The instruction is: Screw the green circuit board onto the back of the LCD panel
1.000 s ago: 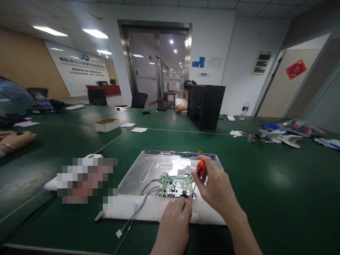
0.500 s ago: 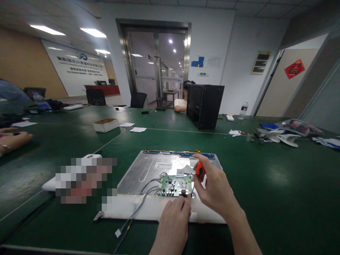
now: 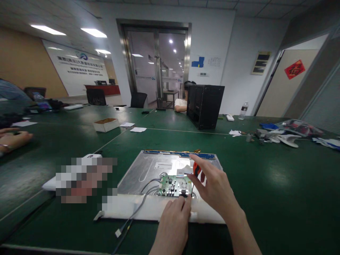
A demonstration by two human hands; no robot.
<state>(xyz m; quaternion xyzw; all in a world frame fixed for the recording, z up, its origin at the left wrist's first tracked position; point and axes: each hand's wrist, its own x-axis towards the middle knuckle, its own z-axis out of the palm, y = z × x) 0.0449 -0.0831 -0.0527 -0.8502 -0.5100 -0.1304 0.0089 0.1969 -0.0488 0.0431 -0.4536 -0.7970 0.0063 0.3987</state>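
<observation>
While the L. hand (image 3: 174, 216) sits as it did in the earlier frames, the R. hand (image 3: 215, 184) shows the change: its index finger now reaches farther L., toward the blue strip (image 3: 170, 153) at the far edge of the metal panel (image 3: 132, 177), and the screwdriver (image 3: 197, 169) has its orange/black handle turned & shifted slightly L. R.-hand grip: narrow, thumb & fingers about the handle, w/ the shaft slanting down to the near R. corner of the circuit board (image 3: 174, 186). L. hand: fingers close together, index tip at that corner, nr. the shaft; whether it grips anything can't be told.

The board lies on the panel, inside its edges; cables (image 3: 142, 203) run from the board's L. side over the white near border (image 3: 124, 209) to a connector (image 3: 118, 232) beyond the panel's near edge. Green tabletop (image 3: 265, 198) extends R. of the panel & between its far edge and the black case (image 3: 209, 106). To the L., a partly pixelated white object (image 3: 92, 160) is just beside the panel; an open carton (image 3: 106, 125) & a co-worker's hands (image 3: 16, 140) are well apart from it.
</observation>
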